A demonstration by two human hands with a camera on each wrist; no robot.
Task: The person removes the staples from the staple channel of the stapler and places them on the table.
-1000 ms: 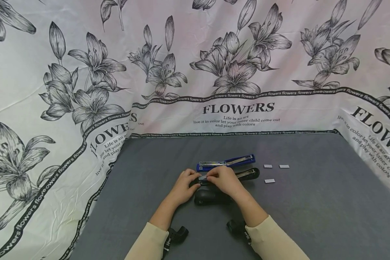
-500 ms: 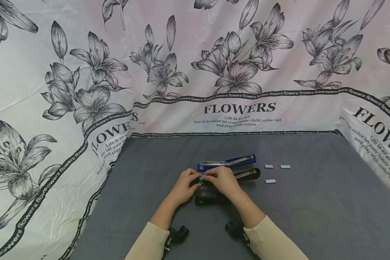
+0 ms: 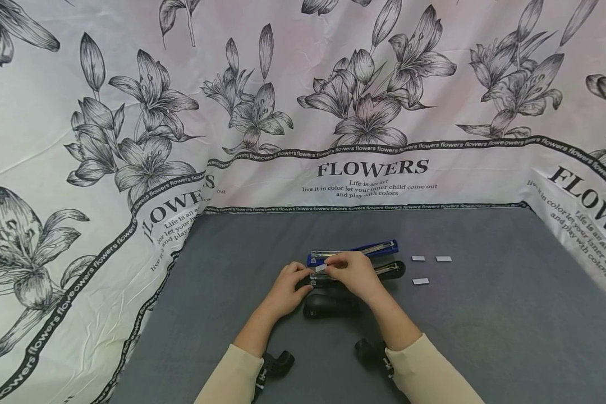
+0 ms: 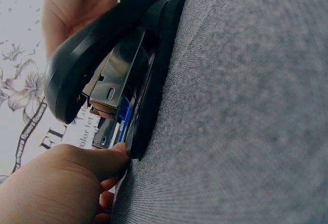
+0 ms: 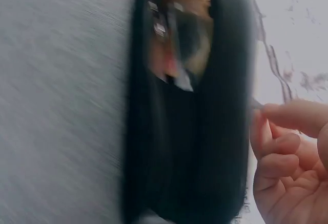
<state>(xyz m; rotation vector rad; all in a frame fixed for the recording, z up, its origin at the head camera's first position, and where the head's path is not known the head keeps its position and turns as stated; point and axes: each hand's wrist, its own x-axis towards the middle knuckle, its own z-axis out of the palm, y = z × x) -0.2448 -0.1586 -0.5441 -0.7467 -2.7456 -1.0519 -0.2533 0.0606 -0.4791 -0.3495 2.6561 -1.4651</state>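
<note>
Three staplers lie side by side: a blue stapler (image 3: 376, 248) opened flat at the back, a black stapler (image 3: 395, 270) with its staple channel bare in the middle, and another black stapler (image 3: 328, 306) in front. With thumb and fingers, my left hand (image 3: 284, 286) grips the left end of the middle stapler; the front stapler partly hides this in the left wrist view. My right hand (image 3: 356, 275) pinches a small pale staple strip (image 3: 321, 268) just above the middle stapler's channel. In the right wrist view, a blurred stapler stands before the right hand (image 5: 292, 157).
Three white staple strips lie on the grey cloth right of the staplers, one strip (image 3: 421, 281) nearer than the others. A flower-printed curtain (image 3: 368, 179) closes off the back and sides. Each wrist carries a black camera mount (image 3: 278, 365).
The right hand has lifted slightly up and right from the middle stapler's channel, with the staple strip now showing in its fingertips. The left hand has stayed put.
</note>
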